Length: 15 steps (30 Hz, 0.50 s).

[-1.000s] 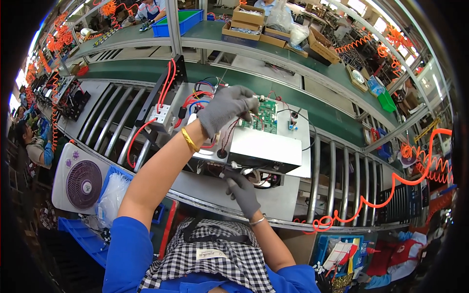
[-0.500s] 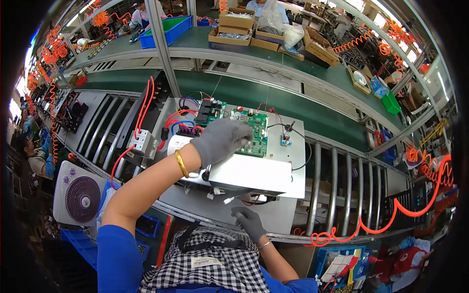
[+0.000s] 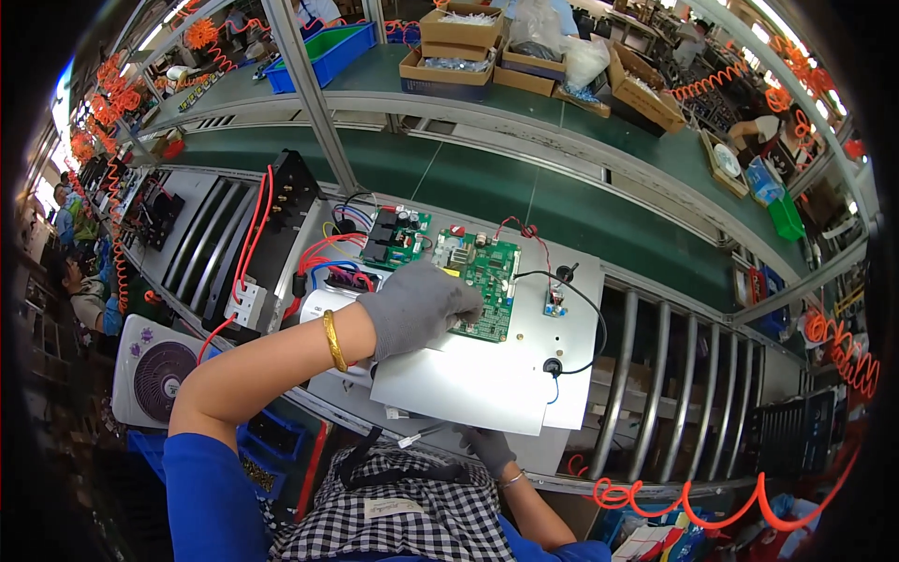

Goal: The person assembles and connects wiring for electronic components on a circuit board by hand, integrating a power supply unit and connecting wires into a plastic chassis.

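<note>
My left hand (image 3: 421, 311), in a grey glove, rests over the lower left edge of a green circuit board (image 3: 501, 281). Its fingers are curled together, and whatever lies under the fingertips is hidden. Below it a bare silver metal sheet (image 3: 468, 386) slopes toward me, covering part of the metal base plate (image 3: 579, 328). At the sheet's front edge is my right hand (image 3: 489, 451), also gloved in grey, its fingertips partly hidden by the edge. A white plug connector (image 3: 406, 441) on a dark lead hangs just left of those fingers. A second green board (image 3: 409, 234) sits farther left.
The base plate lies on a roller conveyor (image 3: 646, 375). A black panel with a white terminal block (image 3: 250, 307) and red wires stands at left, near a white fan unit (image 3: 154, 370). A coiled orange hose (image 3: 712, 513) crosses at right. Cardboard boxes (image 3: 449, 75) line the far shelf.
The silver metal sheet has tilted and come down toward me, baring more of the circuit board's lower part. My right hand has moved slightly toward the sheet's front edge. My left hand stays at the board.
</note>
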Each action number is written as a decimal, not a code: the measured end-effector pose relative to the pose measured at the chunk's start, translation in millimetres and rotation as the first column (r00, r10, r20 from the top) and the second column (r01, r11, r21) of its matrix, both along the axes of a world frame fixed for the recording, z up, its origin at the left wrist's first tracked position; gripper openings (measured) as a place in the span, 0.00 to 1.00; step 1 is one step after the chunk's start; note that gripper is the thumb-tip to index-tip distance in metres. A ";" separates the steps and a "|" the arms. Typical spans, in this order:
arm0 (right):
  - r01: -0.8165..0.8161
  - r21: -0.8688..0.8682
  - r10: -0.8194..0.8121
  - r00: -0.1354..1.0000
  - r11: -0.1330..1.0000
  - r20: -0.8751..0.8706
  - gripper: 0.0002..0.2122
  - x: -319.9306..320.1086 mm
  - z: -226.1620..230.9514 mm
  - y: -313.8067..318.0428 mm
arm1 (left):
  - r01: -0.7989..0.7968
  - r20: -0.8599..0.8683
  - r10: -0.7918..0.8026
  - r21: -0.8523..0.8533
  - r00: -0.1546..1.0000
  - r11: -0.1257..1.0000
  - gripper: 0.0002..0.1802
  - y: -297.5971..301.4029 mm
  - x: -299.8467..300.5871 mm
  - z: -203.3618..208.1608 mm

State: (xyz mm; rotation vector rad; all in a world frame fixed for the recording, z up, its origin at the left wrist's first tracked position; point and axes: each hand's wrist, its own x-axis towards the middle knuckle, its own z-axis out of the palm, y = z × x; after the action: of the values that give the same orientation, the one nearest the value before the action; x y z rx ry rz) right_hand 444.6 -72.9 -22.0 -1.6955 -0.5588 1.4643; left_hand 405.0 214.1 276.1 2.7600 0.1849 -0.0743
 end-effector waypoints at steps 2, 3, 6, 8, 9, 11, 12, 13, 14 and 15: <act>-0.012 0.001 0.012 1.000 1.000 0.009 0.11 1.4 -19.3 -0.9 | 0.008 -0.029 -0.008 0.025 1.000 1.000 0.05 3.0 2.7 -3.8; -0.018 -0.003 0.018 1.000 1.000 0.004 0.11 0.5 -21.5 -0.3 | 0.014 -0.035 -0.013 0.018 0.999 1.000 0.05 5.6 1.2 -4.9; -0.038 -0.012 0.038 0.999 0.999 0.007 0.12 2.2 -25.1 6.2 | 0.015 -0.037 -0.015 0.011 0.999 1.000 0.04 4.8 1.9 -3.9; -0.048 -0.016 0.048 0.999 0.999 0.011 0.12 1.5 -23.8 10.9 | 0.011 -0.027 -0.010 0.010 1.000 1.000 0.04 3.3 3.8 -4.8; -0.053 -0.019 0.053 0.998 0.998 0.014 0.12 4.9 -22.0 15.0 | 0.020 -0.025 -0.020 0.016 0.999 1.000 0.04 2.9 4.7 -5.7; -0.063 -0.025 0.064 0.998 0.998 0.024 0.13 3.9 -20.6 17.3 | 0.028 -0.024 -0.027 0.018 0.999 0.999 0.04 2.6 5.7 -6.9; -0.069 -0.029 0.070 0.997 0.997 0.029 0.13 3.7 -19.5 19.3 | 0.038 -0.034 -0.037 0.038 0.999 0.999 0.04 2.3 6.5 -6.7; -0.075 -0.033 0.076 0.996 0.997 0.035 0.13 0.9 -22.7 6.2 | 0.049 -0.043 -0.046 0.058 0.998 0.997 0.03 1.7 7.5 -6.4; -0.082 -0.035 0.083 0.996 0.996 0.041 0.13 3.6 -18.9 15.9 | 0.046 -0.046 -0.043 0.057 0.998 0.997 0.03 0.3 8.1 -5.3; -0.090 -0.036 0.091 0.995 0.995 0.047 0.13 4.6 -19.0 11.6 | 0.038 -0.081 -0.031 0.094 0.996 0.995 0.04 -1.9 9.5 -3.9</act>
State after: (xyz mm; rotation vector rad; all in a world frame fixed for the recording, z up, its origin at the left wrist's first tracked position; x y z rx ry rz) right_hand 449.2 -61.3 -41.0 -1.7562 -0.6476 1.5079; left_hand 414.4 212.3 272.2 2.8584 0.1659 -0.1887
